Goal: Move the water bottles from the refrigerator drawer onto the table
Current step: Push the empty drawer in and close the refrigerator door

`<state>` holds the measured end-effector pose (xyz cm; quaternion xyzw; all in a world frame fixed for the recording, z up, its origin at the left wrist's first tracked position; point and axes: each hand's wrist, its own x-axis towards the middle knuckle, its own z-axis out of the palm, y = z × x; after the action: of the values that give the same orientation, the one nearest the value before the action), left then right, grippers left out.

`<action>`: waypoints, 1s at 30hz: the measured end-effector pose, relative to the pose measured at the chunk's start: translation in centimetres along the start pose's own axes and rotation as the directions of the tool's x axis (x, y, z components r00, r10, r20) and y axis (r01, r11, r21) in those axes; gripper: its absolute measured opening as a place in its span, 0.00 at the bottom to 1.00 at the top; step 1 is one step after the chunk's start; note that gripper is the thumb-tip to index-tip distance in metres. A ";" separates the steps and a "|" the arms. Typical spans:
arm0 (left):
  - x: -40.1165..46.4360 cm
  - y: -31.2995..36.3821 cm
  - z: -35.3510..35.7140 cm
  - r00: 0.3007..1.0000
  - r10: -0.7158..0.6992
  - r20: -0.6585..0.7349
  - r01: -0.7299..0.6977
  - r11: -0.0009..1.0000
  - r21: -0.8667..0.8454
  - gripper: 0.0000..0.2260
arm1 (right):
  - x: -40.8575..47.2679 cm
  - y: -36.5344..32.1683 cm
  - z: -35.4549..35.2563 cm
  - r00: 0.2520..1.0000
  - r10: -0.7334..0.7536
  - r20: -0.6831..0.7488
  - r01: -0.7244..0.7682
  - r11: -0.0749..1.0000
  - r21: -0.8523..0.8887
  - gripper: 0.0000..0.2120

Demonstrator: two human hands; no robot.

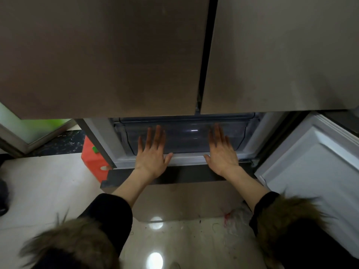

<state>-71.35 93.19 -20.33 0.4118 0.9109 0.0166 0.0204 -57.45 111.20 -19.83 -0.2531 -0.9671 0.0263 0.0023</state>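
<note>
Pressing flat, straight-fingered and gripping nothing, the left hand [152, 152] and right hand [221, 152] rest on the translucent grey plastic refrigerator drawer [186, 136]; no water bottles or table show, so progress is unclear.

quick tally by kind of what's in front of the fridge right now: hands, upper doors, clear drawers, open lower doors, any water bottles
hands: 2, left hand and right hand, fingers straight
upper doors: 2
clear drawer: 1
open lower door: 1
water bottles: 0 visible
total: 6
</note>
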 end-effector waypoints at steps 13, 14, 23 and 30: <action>-2.8 0.7 -2.3 0.996 0.067 -0.063 -0.073 0.993 -0.096 0.29 | -2.5 -0.1 -2.4 1.000 -0.003 -0.026 0.004 0.999 0.038 0.37; -3.9 1.4 -2.5 0.992 0.072 -0.102 -0.085 0.989 -0.123 0.28 | -3.6 0.0 -2.8 0.998 -0.002 -0.056 0.005 0.999 0.051 0.37; -14.9 8.0 -5.3 0.968 0.079 -0.237 -0.128 0.972 -0.199 0.27 | -16.1 1.5 -6.7 0.993 -0.014 -0.120 0.021 0.998 0.058 0.34; -20.9 11.6 -9.4 0.934 0.148 -0.325 -0.227 0.948 -0.222 0.27 | -25.0 3.3 -10.6 0.980 0.020 -0.199 -0.010 0.999 0.049 0.32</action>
<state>-49.35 85.03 -9.94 0.4839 0.8495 0.1989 -0.0686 -33.87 102.39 -9.18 -0.2617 -0.9591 0.0239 0.1049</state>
